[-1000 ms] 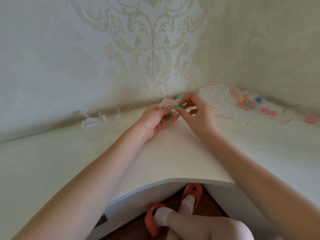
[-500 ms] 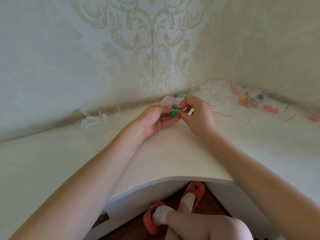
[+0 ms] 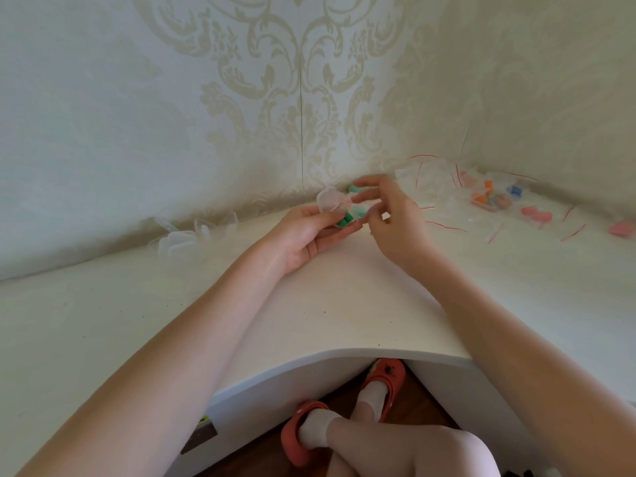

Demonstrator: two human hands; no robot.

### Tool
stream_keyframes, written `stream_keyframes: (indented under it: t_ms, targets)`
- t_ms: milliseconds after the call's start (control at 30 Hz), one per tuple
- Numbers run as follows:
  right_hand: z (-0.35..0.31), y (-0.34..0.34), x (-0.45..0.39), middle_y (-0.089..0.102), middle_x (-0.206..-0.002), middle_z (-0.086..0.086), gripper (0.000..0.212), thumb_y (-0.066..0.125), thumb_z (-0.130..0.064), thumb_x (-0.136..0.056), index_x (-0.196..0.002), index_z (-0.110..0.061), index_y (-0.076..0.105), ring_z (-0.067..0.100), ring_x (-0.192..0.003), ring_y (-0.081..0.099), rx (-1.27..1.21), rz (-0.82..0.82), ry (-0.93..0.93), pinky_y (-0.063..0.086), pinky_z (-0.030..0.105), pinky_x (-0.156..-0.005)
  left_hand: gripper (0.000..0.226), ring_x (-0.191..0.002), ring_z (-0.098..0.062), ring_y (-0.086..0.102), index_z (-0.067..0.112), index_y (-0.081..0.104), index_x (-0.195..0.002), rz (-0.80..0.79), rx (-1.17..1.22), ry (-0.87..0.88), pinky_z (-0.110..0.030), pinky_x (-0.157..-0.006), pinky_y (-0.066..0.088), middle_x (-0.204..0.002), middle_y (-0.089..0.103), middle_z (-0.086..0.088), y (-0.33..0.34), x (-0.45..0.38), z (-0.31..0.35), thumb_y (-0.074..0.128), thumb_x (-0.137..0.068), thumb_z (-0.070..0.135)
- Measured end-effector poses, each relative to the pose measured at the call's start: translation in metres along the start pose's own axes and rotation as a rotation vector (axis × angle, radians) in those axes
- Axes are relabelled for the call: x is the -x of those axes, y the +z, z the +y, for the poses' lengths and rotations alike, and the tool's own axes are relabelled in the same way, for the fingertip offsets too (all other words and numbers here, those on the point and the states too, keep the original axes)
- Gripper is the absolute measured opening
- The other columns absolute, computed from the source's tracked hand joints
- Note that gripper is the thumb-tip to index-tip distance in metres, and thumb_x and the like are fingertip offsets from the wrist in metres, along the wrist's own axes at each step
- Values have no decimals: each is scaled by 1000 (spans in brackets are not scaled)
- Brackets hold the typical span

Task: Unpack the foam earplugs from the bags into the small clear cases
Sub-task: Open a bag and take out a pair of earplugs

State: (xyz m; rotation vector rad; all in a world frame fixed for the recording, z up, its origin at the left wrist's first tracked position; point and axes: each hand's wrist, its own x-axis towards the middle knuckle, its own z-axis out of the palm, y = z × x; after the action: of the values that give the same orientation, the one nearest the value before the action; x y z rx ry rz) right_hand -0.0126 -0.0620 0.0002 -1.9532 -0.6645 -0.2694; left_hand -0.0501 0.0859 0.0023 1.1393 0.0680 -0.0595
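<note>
The right hand has lifted, fingers now loose, while the left hand still grips the clear case.

Both forearms extend forward. The left hand lies palm-up, fingers curled in a grip; the right hand pinches with thumb and fingertips.

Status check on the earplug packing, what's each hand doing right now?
Left hand holds open clear case, green earplugs inside. Right hand over the case, grip unclear. Bagged earplugs wait at right; nothing blocking.
</note>
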Motion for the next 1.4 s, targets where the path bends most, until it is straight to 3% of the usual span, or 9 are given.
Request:
stream_keyframes:
  t_ms: [133,300,467,633,800,900,1000,1300,1400]
  targets:
    - [2,-4,4,44,-129,-20,90,36,14,-73,-141,-44,28,0,-108,51,39,-278,-40,46,14,-74,14,-83,-20,72,3,67,-100,-43,-39,-45,-21,-72,57,-95,72,-13,-3,0,2,57,-91,8]
    - [1,-7,6,42,-135,-16,87,47,6,-78,-143,-46,21,4,-115,49,-12,-344,-37,47,18,-83,32,-90,-22,70,0,58,-119,-77,-41,-122,-28,-86,55,-112,66,-20,-5,3,7,58,-91,15]
    - [5,-7,4,52,-112,-20,78,59,0,-81,-143,-38,29,0,-95,52,24,-297,-43,43,14,-77,52,-112,-24,60,9,53,-132,-150,-92,-167,-36,-97,48,-130,57,-18,-11,4,10,61,-83,23]
    - [8,-4,5,51,-106,-17,71,60,-4,-82,-142,-35,36,0,-94,51,89,-274,-49,42,10,-74,59,-94,-27,69,-2,54,-122,-95,1,-234,-37,-88,55,-107,68,-21,-12,2,12,52,-89,46]
    - [9,-4,3,48,-101,-10,71,65,-3,-81,-140,-33,39,6,-82,53,60,-233,-64,46,14,-70,28,-82,-24,71,3,60,-111,-65,-42,-231,-36,-83,57,-95,71,-17,-12,1,11,52,-95,24]
    - [8,-6,4,44,-103,-13,51,68,-10,-81,-124,-34,55,6,-84,52,150,-208,-136,46,16,-73,17,-76,-18,72,5,63,-104,-70,-39,-216,-31,-77,59,-87,73,-12,-10,0,9,56,-92,14]
    - [8,-7,6,43,-102,-16,29,70,-13,-82,-105,-29,64,6,-86,48,183,-161,-175,37,8,-69,13,-76,-13,72,7,65,-98,-90,-64,-214,-25,-78,57,-83,74,-7,-11,1,10,55,-92,12]
    - [12,1,5,48,-97,-16,18,66,-7,-84,-101,-13,64,10,-82,50,248,-139,-218,34,9,-66,11,-72,-12,71,8,65,-97,-77,-101,-161,-25,-73,59,-80,74,-4,-7,2,8,56,-92,11]
    - [9,1,6,50,-95,-13,16,65,-7,-84,-100,-12,64,13,-81,53,283,-133,-241,43,25,-67,10,-70,-13,71,6,65,-95,-58,-92,-148,-25,-70,59,-77,73,-7,-8,3,8,57,-90,6]
